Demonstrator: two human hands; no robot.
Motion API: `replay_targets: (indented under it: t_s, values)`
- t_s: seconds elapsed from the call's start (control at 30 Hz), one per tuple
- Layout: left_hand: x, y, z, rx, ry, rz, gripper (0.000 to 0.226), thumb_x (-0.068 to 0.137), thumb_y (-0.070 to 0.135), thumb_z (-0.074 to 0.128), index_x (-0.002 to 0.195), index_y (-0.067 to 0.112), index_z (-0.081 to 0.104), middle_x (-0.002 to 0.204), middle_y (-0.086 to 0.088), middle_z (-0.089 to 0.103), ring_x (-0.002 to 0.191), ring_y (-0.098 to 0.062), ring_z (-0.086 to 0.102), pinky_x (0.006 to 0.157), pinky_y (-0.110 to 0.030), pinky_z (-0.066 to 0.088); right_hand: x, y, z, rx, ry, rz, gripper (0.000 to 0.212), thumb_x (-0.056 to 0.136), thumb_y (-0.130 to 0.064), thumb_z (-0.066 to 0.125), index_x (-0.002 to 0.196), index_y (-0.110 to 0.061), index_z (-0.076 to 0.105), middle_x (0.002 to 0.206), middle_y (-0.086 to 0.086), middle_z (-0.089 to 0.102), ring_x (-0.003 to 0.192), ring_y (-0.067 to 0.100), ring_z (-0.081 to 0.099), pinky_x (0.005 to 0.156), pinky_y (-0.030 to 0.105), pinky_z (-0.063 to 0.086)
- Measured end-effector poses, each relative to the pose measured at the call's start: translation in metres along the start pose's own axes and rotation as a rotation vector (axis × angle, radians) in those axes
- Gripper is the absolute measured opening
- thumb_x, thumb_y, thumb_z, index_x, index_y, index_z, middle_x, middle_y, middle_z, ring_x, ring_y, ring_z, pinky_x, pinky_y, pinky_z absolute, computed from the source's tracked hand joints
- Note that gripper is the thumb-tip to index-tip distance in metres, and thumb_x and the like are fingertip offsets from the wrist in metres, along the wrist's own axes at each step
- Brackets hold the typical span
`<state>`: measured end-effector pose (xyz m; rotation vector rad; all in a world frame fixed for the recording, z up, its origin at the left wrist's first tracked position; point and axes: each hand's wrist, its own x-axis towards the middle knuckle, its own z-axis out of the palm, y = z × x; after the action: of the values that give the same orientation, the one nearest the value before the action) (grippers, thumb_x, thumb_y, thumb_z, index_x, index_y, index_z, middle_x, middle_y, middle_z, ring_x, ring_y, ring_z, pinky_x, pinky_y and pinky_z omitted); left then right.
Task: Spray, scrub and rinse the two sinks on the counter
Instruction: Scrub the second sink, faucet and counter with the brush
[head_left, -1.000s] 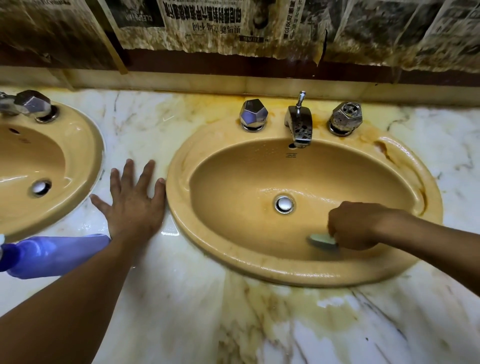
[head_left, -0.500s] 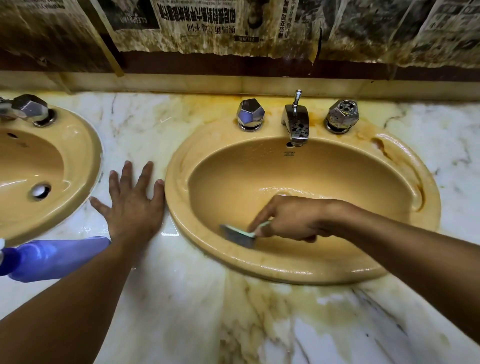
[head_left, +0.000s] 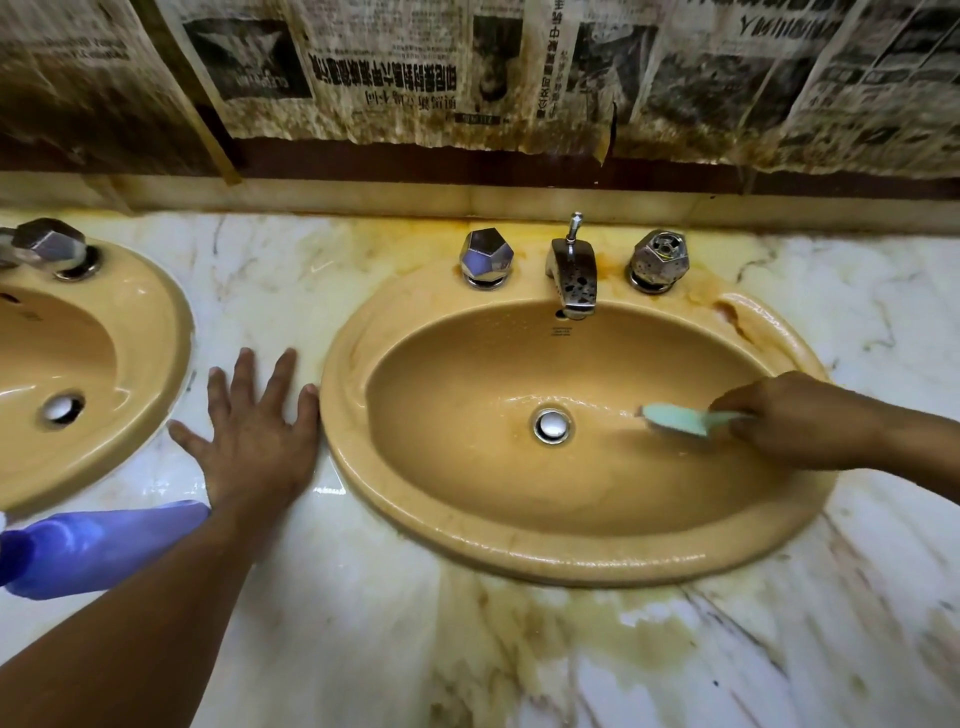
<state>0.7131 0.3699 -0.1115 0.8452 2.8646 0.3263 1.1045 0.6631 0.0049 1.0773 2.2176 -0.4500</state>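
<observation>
Right hand (head_left: 800, 421) is gripping a green scrub brush (head_left: 675, 420) inside the right sink (head_left: 519, 545), just beside the drain (head_left: 551, 426). Left hand (head_left: 254, 441) is lying flat, fingers spread, on the counter (head_left: 363, 623) between both sinks, near a blue spray bottle (head_left: 98, 545).

Left hand (head_left: 260, 441), left of the right sink (head_left: 519, 558): bare, fingers (head_left: 242, 374) and wrist uncovered. Left forearm (head_left: 130, 623): bare skin along its whole visible length. Right hand (head_left: 800, 421), over that sink's bowl: bare; right forearm (head_left: 914, 447) likewise bare.
</observation>
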Motion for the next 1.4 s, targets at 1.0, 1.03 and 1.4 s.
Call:
replay_targets:
  t_s: [1.0,1.03,1.4]
  values:
    - [0.0,0.0,0.0,-0.003,-0.008,-0.006,0.057,0.104,0.066,0.023,0.158,0.054,0.013,0.172,0.012,0.006,0.159,-0.017,-0.002,0.117,-0.074,-0.001,0.041,-0.041,-0.086,0.32,0.591,0.04,0.035,0.103,-0.027,0.055,0.135,-0.02,0.068,0.118,0.02,0.067,0.091,0.035,0.061,0.084,0.041,0.054]
    - [0.0,0.0,0.001,-0.004,-0.009,-0.01,0.057,0.104,0.066,0.023,0.158,0.054,0.013,0.172,0.012,0.005,0.159,-0.017,-0.003,0.117,-0.074,-0.002,0.037,-0.039,-0.086,0.339,0.564,0.036,0.035,0.102,-0.029,0.058,0.135,-0.022,0.068,0.126,0.018,0.066,0.096,0.035,0.062,0.088,0.041,0.054]
    - [-0.003,0.002,-0.002,0.001,-0.006,-0.015,0.056,0.105,0.062,0.026,0.159,0.053,0.015,0.172,0.011,0.006,0.159,-0.017,-0.002,0.118,-0.073,-0.002,0.073,-0.082,-0.034,0.801,0.552,0.183,0.024,0.1,-0.011,0.052,0.114,-0.01,0.071,0.095,0.013,0.065,0.067,0.022,0.055,0.055,0.026,0.038]
